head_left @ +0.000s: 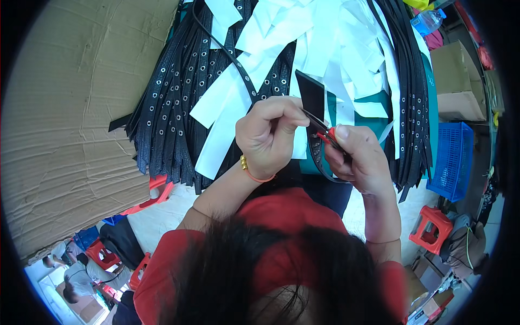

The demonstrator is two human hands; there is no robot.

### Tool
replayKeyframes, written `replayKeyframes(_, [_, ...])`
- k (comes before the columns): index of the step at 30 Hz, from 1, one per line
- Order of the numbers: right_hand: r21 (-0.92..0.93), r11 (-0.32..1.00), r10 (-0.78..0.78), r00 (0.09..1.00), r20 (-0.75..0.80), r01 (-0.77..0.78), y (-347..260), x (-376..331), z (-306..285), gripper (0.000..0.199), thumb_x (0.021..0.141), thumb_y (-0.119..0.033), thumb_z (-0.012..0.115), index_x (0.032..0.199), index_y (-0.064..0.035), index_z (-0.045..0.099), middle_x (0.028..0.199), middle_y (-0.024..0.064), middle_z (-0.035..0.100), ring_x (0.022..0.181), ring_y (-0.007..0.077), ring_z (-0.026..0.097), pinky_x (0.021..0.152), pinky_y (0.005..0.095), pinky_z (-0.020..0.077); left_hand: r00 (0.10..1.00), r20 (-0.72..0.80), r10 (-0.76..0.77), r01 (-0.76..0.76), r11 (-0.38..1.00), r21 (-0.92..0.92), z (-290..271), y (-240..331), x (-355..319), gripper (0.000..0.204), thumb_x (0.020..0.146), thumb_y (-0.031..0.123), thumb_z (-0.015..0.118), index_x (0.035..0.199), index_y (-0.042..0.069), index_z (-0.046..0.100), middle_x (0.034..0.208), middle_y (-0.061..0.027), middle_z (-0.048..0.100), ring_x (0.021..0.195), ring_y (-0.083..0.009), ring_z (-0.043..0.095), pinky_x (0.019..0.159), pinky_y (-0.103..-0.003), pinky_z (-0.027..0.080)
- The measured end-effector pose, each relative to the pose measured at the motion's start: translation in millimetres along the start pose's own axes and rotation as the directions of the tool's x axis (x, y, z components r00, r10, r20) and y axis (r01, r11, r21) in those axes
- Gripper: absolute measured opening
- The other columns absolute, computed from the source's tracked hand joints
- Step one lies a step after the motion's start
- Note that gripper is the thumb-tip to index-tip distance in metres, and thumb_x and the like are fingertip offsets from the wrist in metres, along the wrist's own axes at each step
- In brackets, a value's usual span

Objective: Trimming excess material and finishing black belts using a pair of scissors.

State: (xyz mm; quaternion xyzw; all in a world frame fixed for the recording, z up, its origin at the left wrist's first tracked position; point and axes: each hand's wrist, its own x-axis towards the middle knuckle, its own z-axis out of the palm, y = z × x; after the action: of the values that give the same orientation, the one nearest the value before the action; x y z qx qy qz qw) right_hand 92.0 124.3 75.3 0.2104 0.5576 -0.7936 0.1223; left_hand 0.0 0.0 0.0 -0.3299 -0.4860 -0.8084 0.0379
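My left hand (271,132) is closed, pinching a black strap with metal eyelets (245,76) that runs down to it from the upper left. A flat black strap end (311,93) stands up just beyond my fingertips. My right hand (357,157) is closed around a small pair of scissors (326,133) with red on the handles. The blades point up and left, close to the left fingertips; whether they touch the strap I cannot tell. Below the scissors a curved length of eyelet strap (318,157) hangs, partly hidden by the right hand.
Many black eyelet straps (162,122) and white strips (287,27) cover the work surface. A large cardboard sheet (70,108) stands at left. To the right are a blue crate (452,162), a cardboard box (459,81), a plastic bottle (428,23) and a red stool (431,230). Other people sit at lower left.
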Motion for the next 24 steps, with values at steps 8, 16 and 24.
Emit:
replayKeyframes(8, [0.029, 1.0, -0.008, 1.0, -0.025, 0.009, -0.7, 4.9, -1.0, 0.048, 0.092, -0.041, 0.036, 0.058, -0.0076, 0.04, 0.043, -0.0018, 0.033, 0.034, 0.0051, 0.024, 0.033, 0.021, 0.0171, 0.99, 0.046, -0.131, 0.133, 0.989, -0.061, 9.1, 2.7, -5.6, 0.018, 0.081, -0.004, 0.058, 0.094, -0.001, 0.045, 0.092, -0.017, 0.058, 0.08, -0.0214, 0.061, 0.078, -0.032, 0.051])
replayKeyframes(16, [0.137, 0.922, -0.339, 0.925, -0.171, 0.363, 17.7, 7.9, 2.0, 0.044, 0.09, -0.043, 0.034, 0.064, -0.008, 0.038, 0.048, 0.0043, 0.041, 0.04, 0.01, 0.036, 0.038, 0.0212, 0.0295, 0.799, -0.032, -0.6, 0.553, 0.755, -0.351, 13.3, 32.0, 18.2, 0.031, 0.074, -0.012, 0.06, 0.101, -0.005, 0.047, 0.096, -0.013, 0.058, 0.093, -0.0201, 0.061, 0.079, -0.026, 0.051])
replayKeyframes(24, [-0.216, 0.915, -0.396, 0.867, -0.303, 0.342, 18.2, -17.7, 24.8, 0.039, 0.065, 0.007, 0.068, 0.073, -0.0108, 0.034, 0.076, 0.0091, 0.059, 0.068, 0.0092, 0.056, 0.061, 0.02, 0.0452, 0.76, 0.04, -0.649, 0.6, 0.676, -0.427, 4.4, 57.7, 31.4, 0.037, 0.074, -0.011, 0.06, 0.107, -0.007, 0.045, 0.105, -0.0219, 0.057, 0.099, -0.0285, 0.059, 0.085, -0.034, 0.05])
